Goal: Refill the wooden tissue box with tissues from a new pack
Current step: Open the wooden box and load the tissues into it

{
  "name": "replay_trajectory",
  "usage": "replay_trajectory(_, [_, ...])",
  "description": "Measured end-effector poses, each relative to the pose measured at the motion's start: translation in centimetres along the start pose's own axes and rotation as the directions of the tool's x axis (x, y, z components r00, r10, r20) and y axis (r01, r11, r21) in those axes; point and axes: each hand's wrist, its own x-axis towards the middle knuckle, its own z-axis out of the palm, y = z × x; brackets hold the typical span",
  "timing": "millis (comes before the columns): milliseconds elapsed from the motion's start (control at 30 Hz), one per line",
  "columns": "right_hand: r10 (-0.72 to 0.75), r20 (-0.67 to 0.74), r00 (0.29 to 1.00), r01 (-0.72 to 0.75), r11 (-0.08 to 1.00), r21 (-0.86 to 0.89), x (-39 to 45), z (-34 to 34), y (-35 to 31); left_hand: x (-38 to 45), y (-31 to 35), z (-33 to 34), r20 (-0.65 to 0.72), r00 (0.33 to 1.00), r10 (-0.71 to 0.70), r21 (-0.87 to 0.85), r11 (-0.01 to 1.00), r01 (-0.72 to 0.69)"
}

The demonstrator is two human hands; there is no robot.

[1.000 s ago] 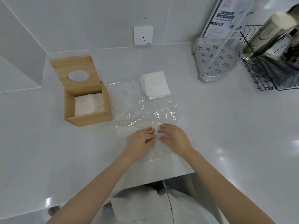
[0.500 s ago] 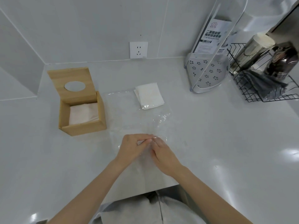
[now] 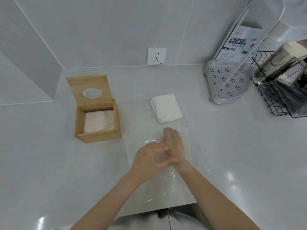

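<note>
Box: the open wooden tissue box [image 3: 98, 125] sits on the pale grey counter [image 3: 41, 155], left of centre, its round-holed wooden lid [image 3: 90, 92] raised behind it.
In box: a folded white tissue stack [image 3: 98, 121].
Wrapper: the clear plastic pack wrapper [image 3: 159, 185] lies flat on the counter, right of the box.
On wrapper: a second white tissue stack [image 3: 166, 108] at its far end; the left hand [image 3: 149, 159] and right hand [image 3: 174, 145] nearer, touching each other.
Far right: a perforated corner shelf rack [image 3: 232, 83], then a black wire basket [image 3: 280, 97] to its right.
Wall behind: a white power socket [image 3: 156, 56].
</note>
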Motion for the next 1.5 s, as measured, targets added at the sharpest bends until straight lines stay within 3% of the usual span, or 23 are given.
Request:
replay_trajectory(133, [0.101,-0.172,0.98,-0.071,0.982,0.176,1.1,-0.5,-0.4,3.6,-2.2,-1.3,0.013,0.948,-0.318,0.04,0.947,0.318])
replay_trajectory(233, [0.153,-0.114,0.982,-0.126,0.969,0.212,1.9,-0.9,-1.3,5.6,-3.9,-1.5,0.015,0.899,-0.437,0.148,0.89,0.43])
replay_trajectory(433, [0.234,-0.088,0.968,-0.213,0.956,0.202,4.5,-0.1,-1.8,6.3,-5.9,-1.2,0.013,0.903,-0.43,0.233,0.88,0.415])
replay_trajectory(667, [0.443,-0.169,0.88,-0.363,0.859,0.362,7.7,0.1,-2.4,6.6,-6.5,-1.5,0.045,0.905,-0.423,0.145,0.899,0.413])
replay_trajectory(867, [0.579,-0.128,0.805,-0.523,0.796,0.306,8.6,-0.1,-2.4,6.8,-6.4,-1.8,0.078,0.9,-0.429,-0.014,0.902,0.432])
replay_trajectory(1167, [0.606,-0.131,0.785,-0.563,0.785,0.26,7.9,-0.5,-3.1,6.9,-6.5,-1.9,0.098,0.892,-0.441,0.007,0.897,0.442])
replay_trajectory(1300, [0.581,-0.163,0.798,-0.49,0.782,0.386,6.8,0.1,-3.2,6.9,-6.4,-1.9,0.095,0.891,-0.444,0.016,0.896,0.444])
replay_trajectory(1400, [0.601,-0.105,0.792,-0.416,0.658,0.628,5.4,-0.4,-3.5,6.9,-6.3,-2.0,0.097,0.891,-0.444,0.026,0.896,0.443])
replay_trajectory(1500, [0.588,0.017,0.808,-0.417,0.551,0.723,3.7,-1.1,-3.2,7.0,-6.0,-2.1,0.103,0.89,-0.444,0.052,0.896,0.44])
